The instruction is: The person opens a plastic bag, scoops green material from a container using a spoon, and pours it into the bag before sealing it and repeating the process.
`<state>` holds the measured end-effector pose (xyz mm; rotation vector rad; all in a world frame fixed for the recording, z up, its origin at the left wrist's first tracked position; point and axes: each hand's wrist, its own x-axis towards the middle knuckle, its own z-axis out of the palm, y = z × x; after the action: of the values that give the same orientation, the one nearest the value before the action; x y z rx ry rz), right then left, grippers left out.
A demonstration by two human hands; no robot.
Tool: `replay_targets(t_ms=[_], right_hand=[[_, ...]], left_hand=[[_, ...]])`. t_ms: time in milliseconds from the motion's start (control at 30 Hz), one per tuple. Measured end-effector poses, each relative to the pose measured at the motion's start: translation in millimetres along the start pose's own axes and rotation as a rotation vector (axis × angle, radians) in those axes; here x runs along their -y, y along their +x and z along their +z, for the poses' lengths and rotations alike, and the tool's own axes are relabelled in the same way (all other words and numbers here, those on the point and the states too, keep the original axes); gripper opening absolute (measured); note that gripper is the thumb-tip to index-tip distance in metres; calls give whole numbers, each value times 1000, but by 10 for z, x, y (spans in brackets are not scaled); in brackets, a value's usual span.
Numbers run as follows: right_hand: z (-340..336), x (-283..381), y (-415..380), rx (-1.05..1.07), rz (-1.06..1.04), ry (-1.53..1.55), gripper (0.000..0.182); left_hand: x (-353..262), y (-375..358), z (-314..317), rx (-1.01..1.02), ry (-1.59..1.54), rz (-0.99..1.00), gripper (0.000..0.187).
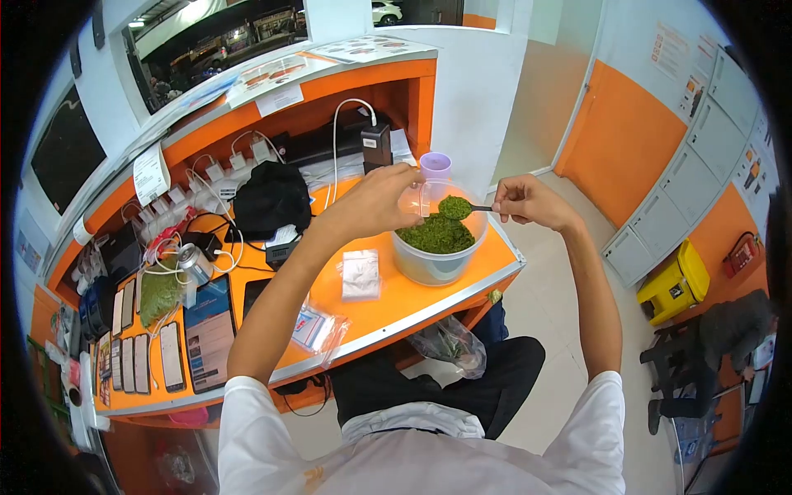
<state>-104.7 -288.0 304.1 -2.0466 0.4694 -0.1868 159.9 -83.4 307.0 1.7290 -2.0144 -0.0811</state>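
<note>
A clear plastic tub (436, 266) with green flaky material (437, 236) stands on the orange counter (388, 307) near its right end. My right hand (528, 201) holds a spoon (462, 207) heaped with the green material above the tub. My left hand (381, 198) holds a small clear plastic bag (417, 198) upright right beside the spoon, over the tub's rim.
A small white packet (360, 274) and clear bags (318, 328) lie left of the tub. A purple cup (435, 164), a black bag (271, 200), chargers, cables, phones (172, 356) and a tablet (209, 333) crowd the counter. A yellow bin (675, 284) stands on the floor at right.
</note>
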Motion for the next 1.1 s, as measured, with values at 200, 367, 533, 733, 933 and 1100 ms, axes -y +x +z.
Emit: replay_targets(t_ms=[200, 367, 533, 733, 933, 1100], right_hand=[[-6, 110, 19, -90, -38, -53, 15], [81, 184, 143, -36, -73, -33, 14], [173, 243, 300, -16, -102, -69, 10], [346, 332, 458, -56, -213, -212, 6], [430, 505, 315, -187, -416, -630, 7], [452, 687, 219, -210, -499, -952, 12]], left_hand=[[98, 35, 142, -30, 21, -1, 68], [85, 73, 190, -109, -41, 74, 56], [78, 171, 244, -65, -13, 74, 59], [-11, 263, 343, -115, 95, 146, 65], [-43, 265, 114, -190, 72, 137, 82], [67, 464, 78, 35, -152, 5, 93]])
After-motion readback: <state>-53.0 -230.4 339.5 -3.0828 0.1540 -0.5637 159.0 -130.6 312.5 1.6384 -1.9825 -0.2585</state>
